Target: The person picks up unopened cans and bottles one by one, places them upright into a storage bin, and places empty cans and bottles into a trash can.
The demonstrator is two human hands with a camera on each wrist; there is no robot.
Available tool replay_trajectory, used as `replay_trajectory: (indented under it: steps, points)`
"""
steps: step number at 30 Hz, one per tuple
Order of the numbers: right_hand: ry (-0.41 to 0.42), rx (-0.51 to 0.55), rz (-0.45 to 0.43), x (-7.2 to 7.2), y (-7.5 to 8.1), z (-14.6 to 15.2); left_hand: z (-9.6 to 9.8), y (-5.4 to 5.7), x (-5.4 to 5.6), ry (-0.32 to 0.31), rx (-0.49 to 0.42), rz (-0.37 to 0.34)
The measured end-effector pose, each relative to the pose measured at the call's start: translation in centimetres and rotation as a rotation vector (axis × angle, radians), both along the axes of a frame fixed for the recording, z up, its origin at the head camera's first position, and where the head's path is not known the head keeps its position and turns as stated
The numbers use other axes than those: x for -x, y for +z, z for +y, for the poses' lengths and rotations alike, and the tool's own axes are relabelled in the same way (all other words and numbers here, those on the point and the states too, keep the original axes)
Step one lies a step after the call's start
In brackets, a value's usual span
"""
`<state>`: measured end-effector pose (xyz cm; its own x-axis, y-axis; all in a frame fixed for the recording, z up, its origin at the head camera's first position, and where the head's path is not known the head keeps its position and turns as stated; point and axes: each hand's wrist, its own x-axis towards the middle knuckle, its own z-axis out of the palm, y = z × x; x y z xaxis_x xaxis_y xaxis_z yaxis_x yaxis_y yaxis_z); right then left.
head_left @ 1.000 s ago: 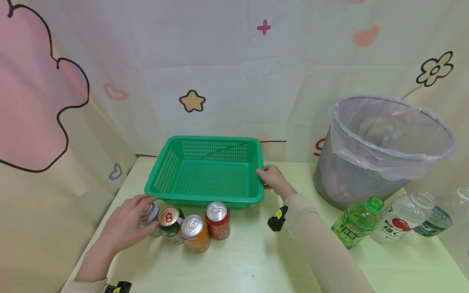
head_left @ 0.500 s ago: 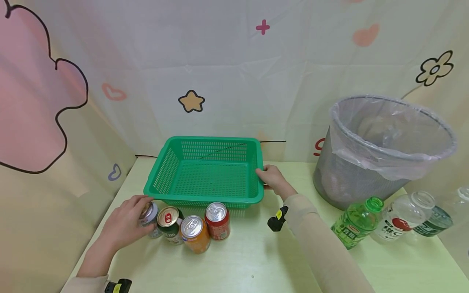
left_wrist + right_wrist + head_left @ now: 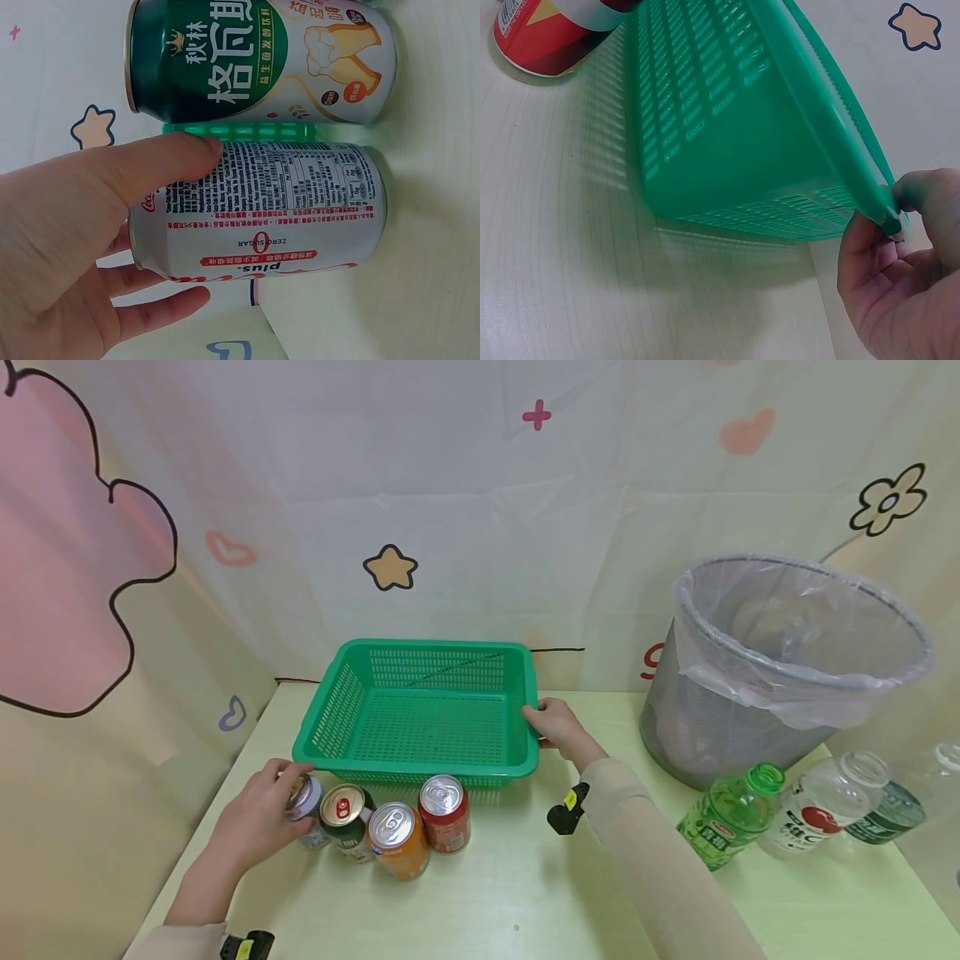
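My left hand [image 3: 258, 814] grips a silver-white soda can [image 3: 285, 232] at the left end of a group of cans; the thumb lies on its near side, with the fingers partly hidden behind it. Beside that can stands a dark green and white can [image 3: 255, 60]. An orange can [image 3: 401, 842] and a red can [image 3: 445, 814] are farther right. Behind them is a green plastic basket [image 3: 435, 770], with nothing inside. At its right side, my right hand [image 3: 558, 727] pinches the rim between thumb and fingers, as the right wrist view also shows.
A mesh bin [image 3: 697, 718] with a clear liner stands at the back right. In front of it are a green bottle [image 3: 731, 818], a clear bottle [image 3: 821, 814] and another clear bottle [image 3: 892, 814]. A patterned curtain [image 3: 465, 527] hangs behind the pale table [image 3: 517, 893].
My left thumb and fingers have closed in around the silver-white can. My right hand keeps its hold on the basket rim, and the basket stays in place.
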<state>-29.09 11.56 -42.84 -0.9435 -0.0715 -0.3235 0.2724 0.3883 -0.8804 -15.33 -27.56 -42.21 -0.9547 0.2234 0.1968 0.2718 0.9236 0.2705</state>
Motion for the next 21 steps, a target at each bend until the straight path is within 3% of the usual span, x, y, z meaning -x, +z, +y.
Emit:
replay_trajectory:
  steps: [21]
  points:
    - [-0.01, 0.008, 0.004, 0.32, -0.47, 0.07, 0.06, 0.52, 0.12, -0.007, 0.034, -0.036]
